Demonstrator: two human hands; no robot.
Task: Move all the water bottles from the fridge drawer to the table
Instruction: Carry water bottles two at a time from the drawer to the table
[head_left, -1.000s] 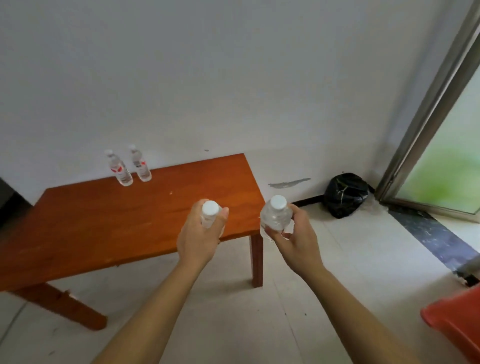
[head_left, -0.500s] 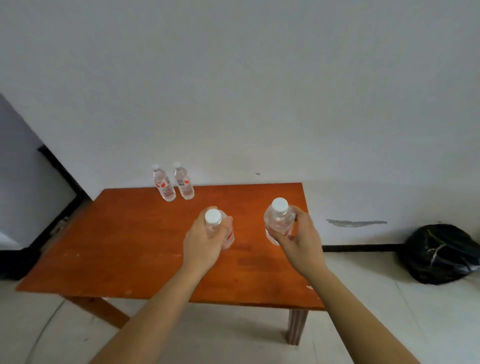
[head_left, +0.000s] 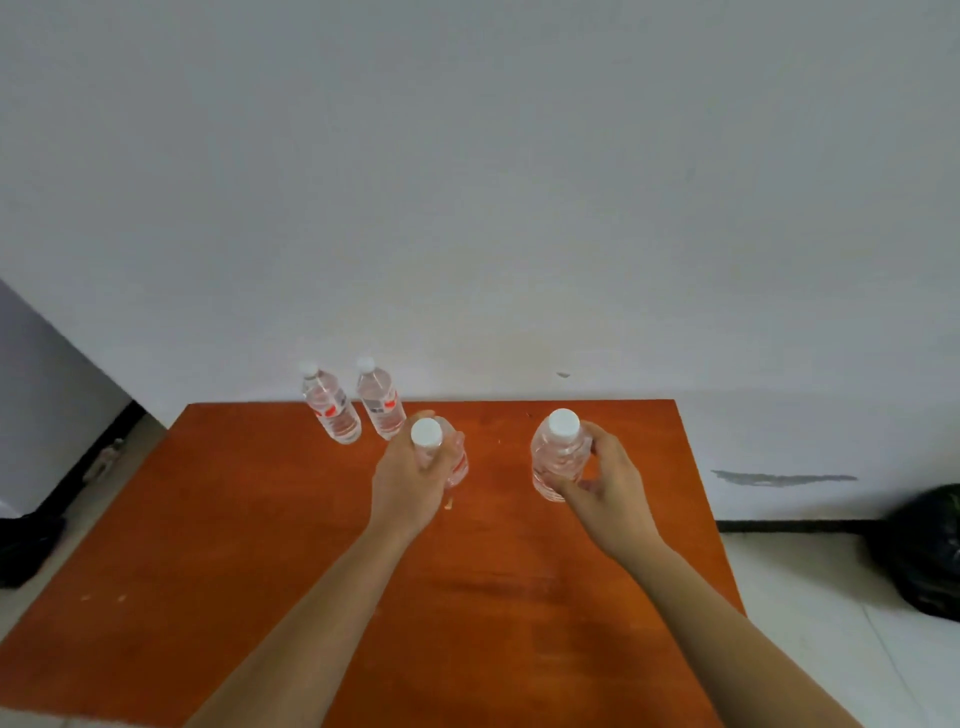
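Two clear water bottles with white caps and red labels, one (head_left: 332, 410) beside the other (head_left: 382, 402), stand at the back of the orange-brown wooden table (head_left: 234, 545) near the wall. My left hand (head_left: 408, 480) grips a third bottle (head_left: 457, 457) upright over the table's middle. My right hand (head_left: 605, 486) holds a fourth bottle (head_left: 556, 457) upright to the right of it. Whether the held bottles touch the tabletop I cannot tell. The fridge drawer is out of view.
A white wall runs behind the table. A black bag (head_left: 919, 551) lies on the tiled floor at the right. A dark opening and black baseboard (head_left: 111, 441) sit at the left.
I have come closer to the table and both hands have carried their bottles forward over the tabletop, nearer the two standing bottles.
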